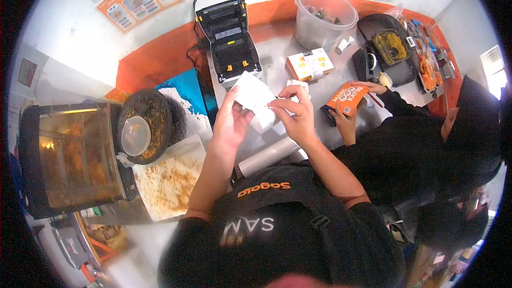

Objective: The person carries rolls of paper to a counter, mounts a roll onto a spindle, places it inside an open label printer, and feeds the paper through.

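Note:
My left hand (228,120) grips a piece of white paper (254,92) by its left edge, thumb and fingers closed on it. On the other side, my right hand (300,119) pinches the paper's right part between bent fingers. A folded white piece hangs below and between both hands; whether it is one strip or several layers, I cannot tell. Just beyond the paper stands a black and grey label printer (228,42) with its lid up. An orange and white box (310,64) lies on the metal counter behind my right hand.
At right a co-worker's hands hold an orange packet (346,100). Farther back are a clear plastic bucket (326,18) and a black tray (389,69) holding a food container. A clear plastic roll (269,157) lies near my body. A glass-fronted warmer (80,154) stands left.

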`<state>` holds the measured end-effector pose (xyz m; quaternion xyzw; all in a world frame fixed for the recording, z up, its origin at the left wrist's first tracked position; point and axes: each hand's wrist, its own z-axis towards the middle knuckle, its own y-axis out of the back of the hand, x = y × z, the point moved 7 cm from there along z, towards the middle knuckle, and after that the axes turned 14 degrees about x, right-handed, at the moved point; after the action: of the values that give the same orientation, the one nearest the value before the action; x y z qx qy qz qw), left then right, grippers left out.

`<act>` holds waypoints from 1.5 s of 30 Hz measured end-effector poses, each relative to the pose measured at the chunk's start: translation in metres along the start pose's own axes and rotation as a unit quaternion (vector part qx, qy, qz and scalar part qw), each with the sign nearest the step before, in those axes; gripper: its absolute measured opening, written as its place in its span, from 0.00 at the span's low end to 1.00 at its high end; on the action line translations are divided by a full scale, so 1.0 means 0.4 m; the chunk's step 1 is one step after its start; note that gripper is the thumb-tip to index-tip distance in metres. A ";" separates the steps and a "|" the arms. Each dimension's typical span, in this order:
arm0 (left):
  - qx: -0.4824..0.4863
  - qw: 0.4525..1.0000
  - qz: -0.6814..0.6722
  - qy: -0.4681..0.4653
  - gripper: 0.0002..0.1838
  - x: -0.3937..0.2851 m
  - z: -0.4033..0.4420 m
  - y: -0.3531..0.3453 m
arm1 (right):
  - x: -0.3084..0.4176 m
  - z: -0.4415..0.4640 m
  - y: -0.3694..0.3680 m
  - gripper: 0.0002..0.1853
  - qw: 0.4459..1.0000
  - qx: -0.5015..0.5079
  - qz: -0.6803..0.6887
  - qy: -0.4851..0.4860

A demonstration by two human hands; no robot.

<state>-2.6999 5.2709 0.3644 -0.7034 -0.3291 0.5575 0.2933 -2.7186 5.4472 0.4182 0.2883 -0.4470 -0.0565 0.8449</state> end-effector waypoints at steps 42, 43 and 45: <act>0.123 0.932 0.277 -0.197 0.37 -0.181 -0.099 0.066 | -0.051 0.055 -0.093 0.26 0.928 0.077 0.348 -0.107; 0.125 0.933 0.276 -0.195 0.37 -0.184 -0.095 0.044 | -0.014 0.086 -0.077 0.26 0.929 0.074 0.346 -0.108; 0.143 0.923 0.322 -0.152 0.38 -0.175 -0.082 -0.007 | 0.059 0.129 -0.109 0.28 0.876 0.218 0.421 -0.091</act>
<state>-2.6794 5.2157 0.4148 -0.6286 -0.0424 0.7635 0.1420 -2.7382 5.3802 0.4343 0.2432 -0.6024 0.3772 0.6601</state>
